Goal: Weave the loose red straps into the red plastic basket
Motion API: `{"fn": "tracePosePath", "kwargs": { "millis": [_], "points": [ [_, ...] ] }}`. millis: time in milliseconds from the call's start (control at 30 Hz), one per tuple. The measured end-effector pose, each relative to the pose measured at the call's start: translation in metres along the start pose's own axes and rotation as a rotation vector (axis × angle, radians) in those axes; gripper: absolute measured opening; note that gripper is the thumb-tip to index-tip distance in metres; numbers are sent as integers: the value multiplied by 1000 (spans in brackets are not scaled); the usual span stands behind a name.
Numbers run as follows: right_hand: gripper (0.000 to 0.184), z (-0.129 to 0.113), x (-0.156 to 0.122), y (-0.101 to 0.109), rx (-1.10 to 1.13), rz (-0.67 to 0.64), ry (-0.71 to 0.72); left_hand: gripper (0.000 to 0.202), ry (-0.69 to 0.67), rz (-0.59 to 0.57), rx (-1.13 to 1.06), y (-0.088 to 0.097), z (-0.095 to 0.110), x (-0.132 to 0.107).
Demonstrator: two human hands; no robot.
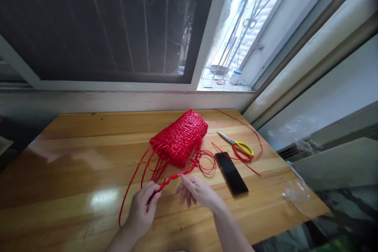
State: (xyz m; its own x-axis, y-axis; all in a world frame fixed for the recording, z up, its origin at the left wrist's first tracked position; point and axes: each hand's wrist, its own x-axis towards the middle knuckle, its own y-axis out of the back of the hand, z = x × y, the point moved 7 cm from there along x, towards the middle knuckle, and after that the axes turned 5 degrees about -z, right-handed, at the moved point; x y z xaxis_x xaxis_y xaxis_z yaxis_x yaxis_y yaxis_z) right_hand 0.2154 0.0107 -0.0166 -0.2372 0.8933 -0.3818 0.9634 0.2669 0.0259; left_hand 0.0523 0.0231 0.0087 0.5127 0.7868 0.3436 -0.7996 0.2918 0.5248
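A woven red basket (180,136) of shiny cord lies on its side on the wooden table (79,157). From its right end a twisted red cord handle (171,180) runs toward me. My left hand (143,206) is closed around the near part of this handle. Thumb and forefinger of my right hand (196,193) pinch the handle farther along, the other fingers hanging loose below. Several loose red strands (132,181) trail from the basket's left end, one looping down beside my left hand. Thin red cord coils (209,162) rest right of the basket.
Right of my hands lies a black phone (232,173). Beyond it are scissors (236,143) with yellow and red handles, amid loose red cord (256,134). Clear plastic (298,195) sits at the table's right edge. A window (118,27) stands behind the table, a curtain (304,55) at right.
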Motion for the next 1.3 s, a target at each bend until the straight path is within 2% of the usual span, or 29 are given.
{"fn": "tracePosePath", "kwargs": {
  "millis": [33, 100, 200, 400, 667, 767, 867, 933, 1000, 1067, 1133, 1200, 1233, 1300],
  "points": [
    [52, 3, 3, -11, 58, -28, 27, 11, -22, -35, 29, -4, 3, -1],
    [43, 4, 9, -16, 223, 41, 114, 11, -55, -106, 89, -14, 6, -4],
    [38, 4, 14, -1, 453, 197, 170, 12, -52, -140, 154, -22, 3, -9],
    [38, -4, 9, 59, 542, 446, 219, 14, -1, -124, 217, -22, -12, -9],
    [33, -30, -11, 124, 476, 753, 410, 14, 2, -85, 244, -19, -26, -10],
    [34, -38, -16, 156, 549, 865, 529, 15, 13, -55, 234, -14, -38, -15],
    [29, -41, -26, 197, 657, 970, 645, 14, 17, 39, 246, -3, -51, -23],
    [25, -42, -32, 222, 691, 997, 661, 15, 60, 102, 256, 5, -62, -29],
    [23, -43, -37, 236, 721, 1002, 657, 16, 95, 195, 271, 14, -68, -35],
    [25, -49, -41, 234, 679, 979, 668, 17, 113, 267, 289, 20, -70, -38],
    [32, -62, -40, 214, 479, 913, 684, 16, 102, 298, 308, 21, -69, -40],
    [46, -80, -32, 178, 111, 767, 670, 16, 72, 290, 323, 19, -68, -40],
    [50, -87, -25, 156, -97, 652, 644, 16, 61, 284, 328, 18, -67, -40],
    [37, -92, -8, 119, -421, 431, 580, 16, 54, 277, 334, 18, -67, -40]
  ]
}}
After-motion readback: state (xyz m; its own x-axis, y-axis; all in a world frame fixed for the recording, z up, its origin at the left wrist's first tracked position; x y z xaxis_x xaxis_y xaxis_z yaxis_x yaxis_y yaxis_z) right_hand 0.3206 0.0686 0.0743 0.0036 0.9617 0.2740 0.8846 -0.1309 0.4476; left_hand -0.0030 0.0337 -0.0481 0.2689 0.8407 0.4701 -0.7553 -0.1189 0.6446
